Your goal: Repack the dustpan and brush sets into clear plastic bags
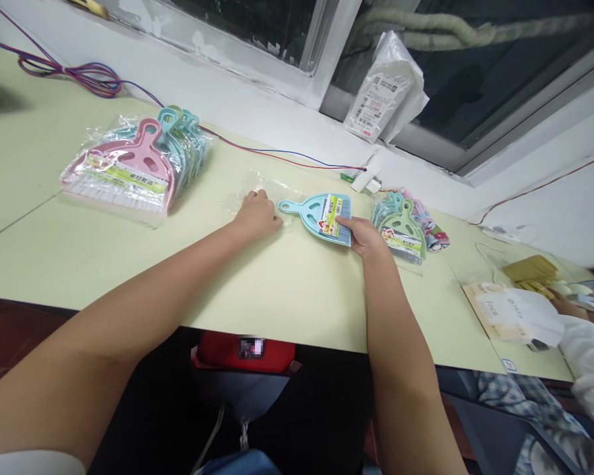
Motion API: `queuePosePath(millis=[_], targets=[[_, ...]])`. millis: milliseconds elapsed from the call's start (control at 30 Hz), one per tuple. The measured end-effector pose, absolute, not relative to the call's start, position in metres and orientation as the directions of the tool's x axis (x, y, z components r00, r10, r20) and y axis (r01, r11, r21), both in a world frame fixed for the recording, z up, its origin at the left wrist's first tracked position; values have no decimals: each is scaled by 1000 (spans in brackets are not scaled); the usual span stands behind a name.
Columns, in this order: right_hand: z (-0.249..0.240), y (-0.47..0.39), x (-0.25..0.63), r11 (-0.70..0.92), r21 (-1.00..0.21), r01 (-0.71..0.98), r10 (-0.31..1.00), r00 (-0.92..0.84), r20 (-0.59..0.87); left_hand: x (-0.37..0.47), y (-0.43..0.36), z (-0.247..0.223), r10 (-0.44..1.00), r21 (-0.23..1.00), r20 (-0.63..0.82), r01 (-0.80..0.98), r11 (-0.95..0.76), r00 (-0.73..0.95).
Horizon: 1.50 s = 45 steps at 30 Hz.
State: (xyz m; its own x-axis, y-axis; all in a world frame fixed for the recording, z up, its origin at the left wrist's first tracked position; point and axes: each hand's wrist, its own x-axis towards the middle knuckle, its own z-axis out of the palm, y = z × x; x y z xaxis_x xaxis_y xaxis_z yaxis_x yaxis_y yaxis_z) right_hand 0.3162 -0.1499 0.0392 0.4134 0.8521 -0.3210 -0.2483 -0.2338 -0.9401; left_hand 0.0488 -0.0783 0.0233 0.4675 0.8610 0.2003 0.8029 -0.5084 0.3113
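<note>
A light blue dustpan (311, 214) with a small brush and a printed label lies across the middle of the table, its handle pointing left. My right hand (366, 235) grips it at the wide, bristled end, thumb on top by the label. Just left of the handle, my left hand (258, 214) is curled over a clear plastic bag (257, 181), its fingertips partly hidden. To the left stands a row of bagged dustpan sets, a pink dustpan (143, 155) in front. More bagged sets, with a green dustpan (404, 231) in front, stand right of my right hand.
A red and blue cable (92, 78) runs along the wall side of the table (277, 284). A white plastic package (381, 92) leans at the window. At the right, a co-worker's sleeve (587, 363) is near a white and beige Face package (515, 313).
</note>
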Motion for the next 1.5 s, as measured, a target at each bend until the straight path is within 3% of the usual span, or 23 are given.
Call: queuePosePath(millis=[567,933,1500], targets=[[44,-153,318,-254,-941,-222,869,376,-323,41,-78,32,870,396,293,779,-487,396],[32,-146,294,-127,-968,-216,895,397,-206,49,-86,31,752,362,400,663,-655,525],[21,-143,270,-71,-963,-259,910,378,-168,52,-88,30,737,412,433,614,-674,518]])
